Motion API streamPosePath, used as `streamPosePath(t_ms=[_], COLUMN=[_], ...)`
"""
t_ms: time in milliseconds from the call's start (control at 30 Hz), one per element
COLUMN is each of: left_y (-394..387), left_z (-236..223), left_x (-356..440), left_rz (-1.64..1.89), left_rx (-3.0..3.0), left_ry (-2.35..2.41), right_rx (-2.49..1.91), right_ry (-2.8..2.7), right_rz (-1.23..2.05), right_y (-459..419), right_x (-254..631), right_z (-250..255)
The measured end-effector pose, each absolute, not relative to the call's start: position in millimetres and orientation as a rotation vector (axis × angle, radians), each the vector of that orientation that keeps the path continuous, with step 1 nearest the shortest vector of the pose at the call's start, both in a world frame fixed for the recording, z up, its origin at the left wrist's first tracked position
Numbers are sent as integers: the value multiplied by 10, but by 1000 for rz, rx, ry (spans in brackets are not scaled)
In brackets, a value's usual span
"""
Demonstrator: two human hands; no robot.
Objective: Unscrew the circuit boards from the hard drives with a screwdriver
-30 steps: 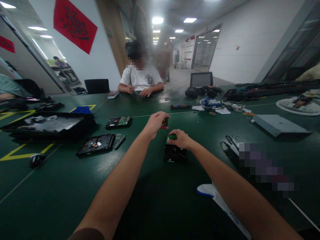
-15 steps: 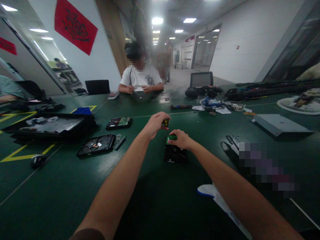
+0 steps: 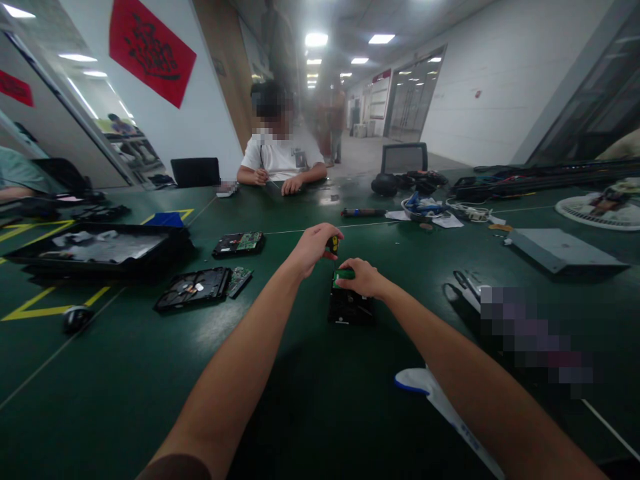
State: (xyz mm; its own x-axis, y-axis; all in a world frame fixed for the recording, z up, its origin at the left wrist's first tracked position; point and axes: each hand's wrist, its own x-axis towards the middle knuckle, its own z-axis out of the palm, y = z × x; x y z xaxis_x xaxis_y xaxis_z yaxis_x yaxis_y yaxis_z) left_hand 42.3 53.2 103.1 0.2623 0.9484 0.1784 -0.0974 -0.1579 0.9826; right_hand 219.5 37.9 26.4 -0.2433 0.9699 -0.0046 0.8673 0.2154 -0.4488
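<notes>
In front of me a black hard drive (image 3: 351, 310) lies on the dark green table (image 3: 300, 413), with a green circuit board (image 3: 344, 274) on its far part. My left hand (image 3: 315, 245) is closed round the black-and-yellow handle of a screwdriver (image 3: 335, 245). The screwdriver stands upright, its thin shaft pointing down at the far left of the board; whether the tip sits in a screw is too small to tell. My right hand (image 3: 363, 277) grips the drive from the right, fingers over the board and partly hiding it.
To the left are another hard drive (image 3: 238, 244), an opened drive (image 3: 193, 290), a loose circuit board (image 3: 239, 282), a black tray (image 3: 100, 247) and a mouse (image 3: 77, 320). A white glove (image 3: 450, 407) lies under my right forearm. Right stands a grey metal box (image 3: 563, 250). A person (image 3: 283, 157) sits opposite.
The screwdriver handle has turned a little in my left hand, showing more yellow now. My right hand and the hard drive keep their place. Across the table, the other person's hands shift slightly.
</notes>
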Motion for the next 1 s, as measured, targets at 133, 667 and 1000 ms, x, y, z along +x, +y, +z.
streamPosePath(t_ms=[133,667,1000], left_y=[538,466,588], left_z=[1009,1065,1019], left_x=[457,487,458], left_rz=[1095,1043,1318], left_rx=[1224,1427,1679], left_ry=[816,815,1090], right_rx=[-1744,-1718,-1736], right_ry=[-2213,-2213,-2213], right_rz=[520,477,512], right_y=[384,399,390], right_x=[2195,2203,2194], right_z=[266,214,238])
